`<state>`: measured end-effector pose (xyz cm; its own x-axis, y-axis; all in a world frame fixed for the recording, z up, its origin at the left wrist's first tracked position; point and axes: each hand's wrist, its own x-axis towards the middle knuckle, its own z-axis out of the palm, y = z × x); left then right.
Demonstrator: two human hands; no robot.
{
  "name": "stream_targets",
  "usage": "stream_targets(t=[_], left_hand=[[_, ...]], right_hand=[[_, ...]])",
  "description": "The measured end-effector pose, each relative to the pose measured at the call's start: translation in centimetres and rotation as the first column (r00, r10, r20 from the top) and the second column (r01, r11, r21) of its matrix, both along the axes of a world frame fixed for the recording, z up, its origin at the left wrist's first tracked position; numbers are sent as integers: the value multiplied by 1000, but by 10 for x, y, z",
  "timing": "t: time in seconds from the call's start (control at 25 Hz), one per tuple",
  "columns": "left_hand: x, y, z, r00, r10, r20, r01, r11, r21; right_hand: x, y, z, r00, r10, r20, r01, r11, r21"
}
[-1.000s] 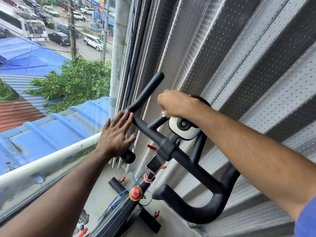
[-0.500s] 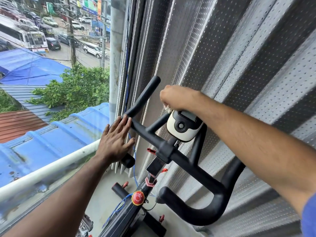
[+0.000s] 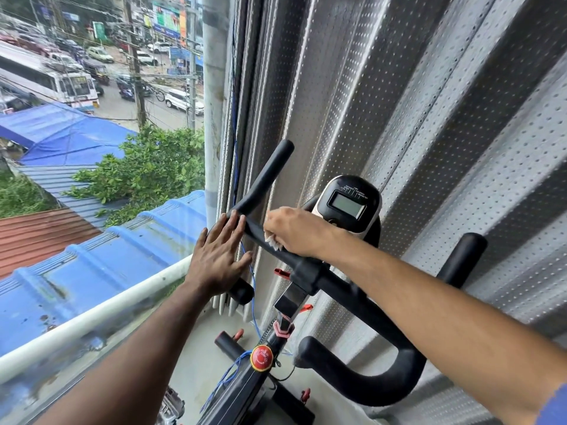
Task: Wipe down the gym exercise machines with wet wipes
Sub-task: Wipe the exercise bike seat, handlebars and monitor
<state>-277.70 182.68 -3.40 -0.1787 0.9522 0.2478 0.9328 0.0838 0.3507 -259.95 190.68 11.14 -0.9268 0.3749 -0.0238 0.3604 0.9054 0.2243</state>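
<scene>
Wiping takes place on the exercise bike handlebar [image 3: 334, 286]: we press a white wet wipe [image 3: 274, 240] against the black padded crossbar, just left of the centre clamp. Our right hand [image 3: 294, 231] is closed over the wipe, fingers curled down around it and onto the bar, so that only a frayed white edge shows beneath the knuckles. Our left hand [image 3: 219, 259] is flat and spread, fingers apart and extended, fingertips touching the left bend of the handlebar where the upright horn [image 3: 270, 173] rises; it grips nothing.

Directly behind the right hand, the display console [image 3: 349, 207] sits on the bar, its grey screen facing us and tilted upward. Below the clamp, the stem runs down to a red round knob [image 3: 261, 357] on the frame. A blue cable [image 3: 250, 283] hangs beside the stem. The bike stands close to a perforated metal wall [image 3: 429, 118] on the right. On the left, a white rail [image 3: 92, 317] borders a glass pane, beyond which lie blue roofing [image 3: 107, 265], green foliage and a street with vehicles.
</scene>
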Motion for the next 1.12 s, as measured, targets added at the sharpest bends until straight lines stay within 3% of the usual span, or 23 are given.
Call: stream_targets(t=[0.16, 0.28, 0.52, 0.76, 0.88, 1.04, 1.12], left_hand=[[-7, 3, 2, 995, -67, -73, 64, 997, -46], [-13, 4, 4, 989, -119, -94, 115, 992, -44], [-15, 5, 1, 990, -126, -70, 126, 992, -8], [-15, 5, -2, 993, -111, -51, 111, 994, 7], [-13, 3, 0, 993, -107, -51, 107, 994, -6], [-11, 0, 3, 993, -104, -50, 103, 994, -22], [-11, 1, 3, 993, -108, -52, 108, 994, -14]], right_hand=[[53, -25, -6, 968, -30, -249, 33, 999, 6], [78, -47, -33, 982, -38, -182, 46, 998, 37], [127, -55, -50, 969, 8, -247, 9, 998, 67], [72, -42, -67, 939, -12, -343, 57, 991, 122], [72, -42, -74, 950, 45, -309, 10, 985, 172], [122, -43, -76, 936, 319, -145, -273, 923, 269], [132, -38, -75, 926, 362, -106, -315, 898, 307]])
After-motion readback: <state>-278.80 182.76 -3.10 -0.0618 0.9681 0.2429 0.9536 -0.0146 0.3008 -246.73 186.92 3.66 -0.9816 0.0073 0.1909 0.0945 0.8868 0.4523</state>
